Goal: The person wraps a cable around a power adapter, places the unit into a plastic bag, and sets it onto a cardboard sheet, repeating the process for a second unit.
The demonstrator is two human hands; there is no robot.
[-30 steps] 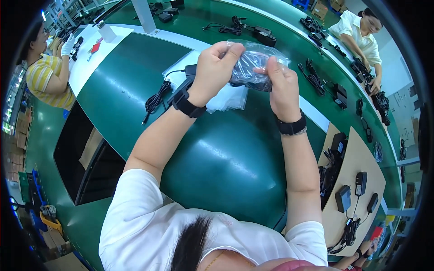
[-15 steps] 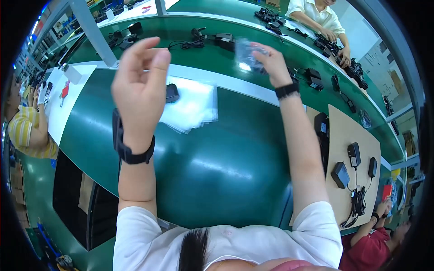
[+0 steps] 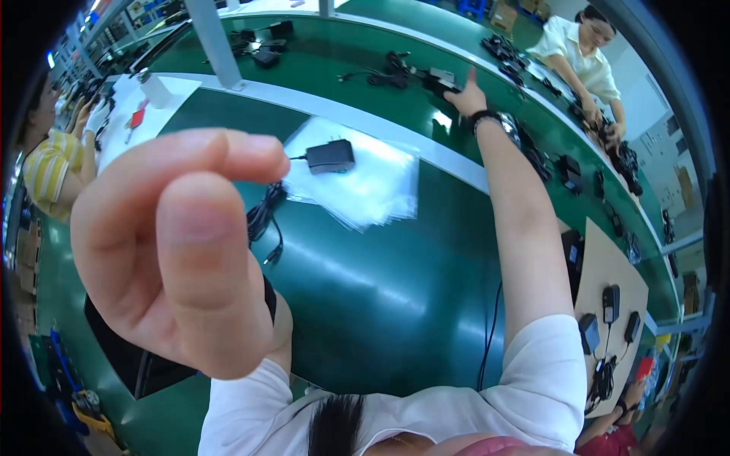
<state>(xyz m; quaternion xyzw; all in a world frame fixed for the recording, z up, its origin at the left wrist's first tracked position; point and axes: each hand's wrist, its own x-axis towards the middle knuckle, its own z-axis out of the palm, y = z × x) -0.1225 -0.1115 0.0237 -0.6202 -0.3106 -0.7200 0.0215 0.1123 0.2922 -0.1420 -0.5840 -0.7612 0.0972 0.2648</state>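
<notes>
Close up on the left, my left hand is raised with its fingers loosely curled, thumb and index tip apart, and nothing visible in it. Behind it, a black power adapter lies on a stack of clear plastic bags. A coiled black cable lies beside the stack, partly hidden by my left hand. My right hand reaches over the far green belt, index finger stretched out and thumb apart. Its thumb is at the edge of another black adapter; whether they touch I cannot tell. A bagged item lies beside my right wrist.
More adapters with cables lie on the belt. Adapters rest on a cardboard sheet at right. A grey metal post stands at left. Co-workers sit at far right, left and lower right; one in a pale shirt handles cables.
My right hand has let go of the bagged item and moved to an adapter farther along the belt. My left hand has come much nearer, uncovering the adapter on the bags.
</notes>
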